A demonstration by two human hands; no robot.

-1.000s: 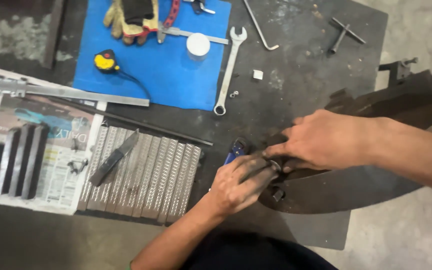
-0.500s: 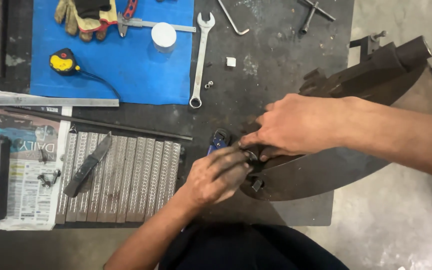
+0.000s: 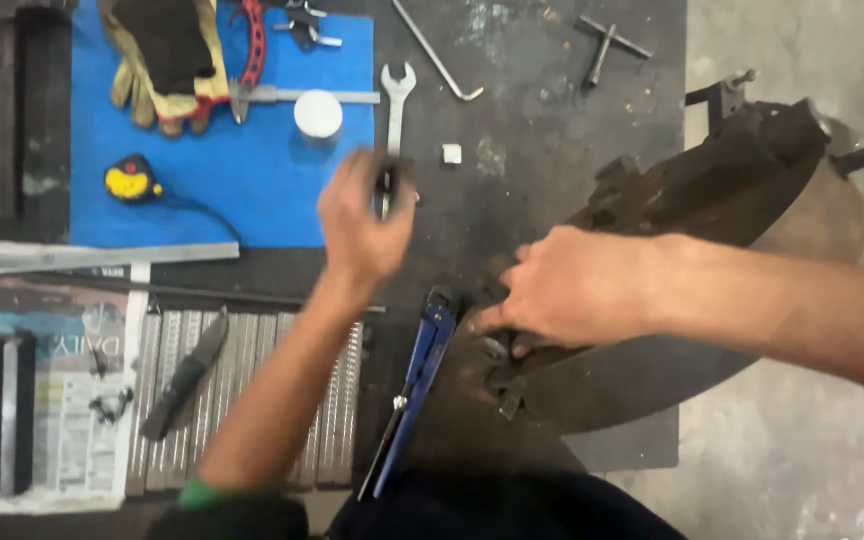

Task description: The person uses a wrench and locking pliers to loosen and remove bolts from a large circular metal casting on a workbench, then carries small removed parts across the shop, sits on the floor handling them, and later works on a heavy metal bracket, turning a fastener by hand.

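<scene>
My left hand (image 3: 362, 220) is raised over the lower end of a silver open-end wrench (image 3: 397, 100) at the edge of the blue mat (image 3: 202, 190). It is blurred, with the fingers curled round something small and dark. My right hand (image 3: 572, 290) lies on a large, dark, curved steel part (image 3: 702, 190) that overhangs the table's right side, its fingers gripping the part's left tip. A blue-handled locking plier (image 3: 422, 370) lies on the table just left of that tip.
On the mat lie work gloves (image 3: 162, 60), a yellow tape measure (image 3: 130, 182), a white cap (image 3: 318, 112) and red-handled pliers (image 3: 252, 50). A bent hex key (image 3: 437, 60) and T-handle tool (image 3: 607, 45) lie behind. Ribbed metal strips (image 3: 252, 400), a folding knife (image 3: 187, 375) and newspaper (image 3: 42, 350) sit left.
My left hand has left the tip of the steel part and swung up and left to the wrench. My right hand stays on the part. The blue-handled plier is now uncovered.
</scene>
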